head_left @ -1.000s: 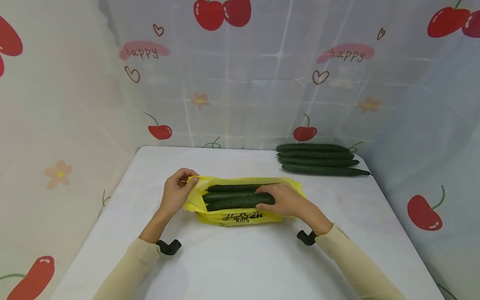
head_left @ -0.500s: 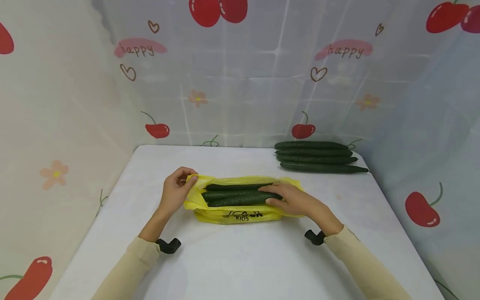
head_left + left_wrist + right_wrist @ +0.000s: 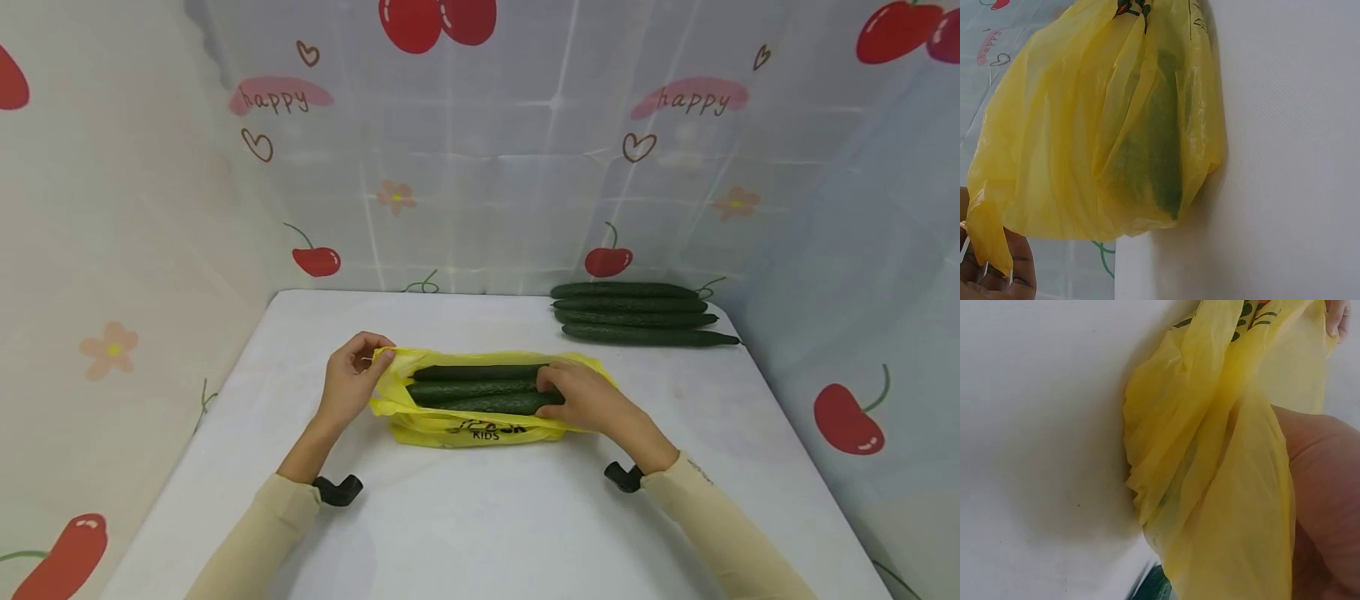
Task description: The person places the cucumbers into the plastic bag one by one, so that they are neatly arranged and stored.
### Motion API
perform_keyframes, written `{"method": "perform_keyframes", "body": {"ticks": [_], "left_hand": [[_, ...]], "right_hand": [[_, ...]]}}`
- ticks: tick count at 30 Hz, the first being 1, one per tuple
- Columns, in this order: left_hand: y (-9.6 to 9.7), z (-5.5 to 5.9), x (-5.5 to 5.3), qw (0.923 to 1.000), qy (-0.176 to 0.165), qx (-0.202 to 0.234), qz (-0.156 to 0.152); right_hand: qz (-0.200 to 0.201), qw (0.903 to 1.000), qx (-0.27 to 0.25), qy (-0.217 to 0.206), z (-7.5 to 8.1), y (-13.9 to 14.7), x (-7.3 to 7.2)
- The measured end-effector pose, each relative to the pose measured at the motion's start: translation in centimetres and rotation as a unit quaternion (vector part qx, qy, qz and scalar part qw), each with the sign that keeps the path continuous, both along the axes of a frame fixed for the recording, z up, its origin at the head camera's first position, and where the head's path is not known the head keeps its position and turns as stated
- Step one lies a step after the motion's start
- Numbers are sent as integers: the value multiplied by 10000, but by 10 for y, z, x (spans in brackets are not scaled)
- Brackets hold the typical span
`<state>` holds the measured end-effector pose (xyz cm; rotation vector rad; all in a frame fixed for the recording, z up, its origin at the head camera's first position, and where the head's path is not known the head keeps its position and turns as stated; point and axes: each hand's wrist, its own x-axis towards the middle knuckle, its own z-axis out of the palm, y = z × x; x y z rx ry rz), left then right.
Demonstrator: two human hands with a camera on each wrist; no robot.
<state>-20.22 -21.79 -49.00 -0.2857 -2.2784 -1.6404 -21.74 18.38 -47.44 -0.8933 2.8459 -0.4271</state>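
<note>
A yellow plastic bag (image 3: 420,435) with dark printing lies on its side, mouth up, around several long green cucumbers (image 3: 480,372). My left hand (image 3: 347,377) pinches the bag's left rim between thumb and fingers; in the left wrist view the yellow film (image 3: 1054,137) stretches up from that hand (image 3: 1020,265). Reaching into the right end of the opening, my right hand (image 3: 592,402) has its fingers bent over the nearest cucumber (image 3: 495,404), thumb on its near side. In the right wrist view the bag's film (image 3: 1166,425) hides the fingertips of that hand (image 3: 1329,481).
Several more cucumbers (image 3: 633,317) lie side by side at the back right of the white table (image 3: 465,525). A curtain printed with cherries and hearts (image 3: 480,167) hangs along the back and both sides.
My right hand has slid rightward along the cucumbers toward the bag's right end, its fingers now more bent. The cucumbers in the bag have shifted slightly. My left hand stays on the rim.
</note>
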Motion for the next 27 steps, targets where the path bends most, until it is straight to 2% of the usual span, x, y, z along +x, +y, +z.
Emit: {"method": "perform_keyframes", "body": {"ticks": [5,8,12,16,20,27], "left_hand": [[0,0,0,10000,-20,-8,9],[0,-1,0,10000,-38,-5,-1],[-1,-1,-1,10000,-14,50,-9],[-1,0,-2,10000,-4,53,-1],[-1,-1,-2,10000,-22,24,-2],[0,-1,0,10000,-64,72,7]], "right_hand": [[-33,10000,-35,-40,3,0,3],[71,9997,-251,-30,6,2,4],[262,9953,-934,-77,15,5,4],[370,9855,-1655,-78,26,11,3],[350,9790,-1997,192,36,19,1],[119,9754,-2085,705,41,45,-10]]}}
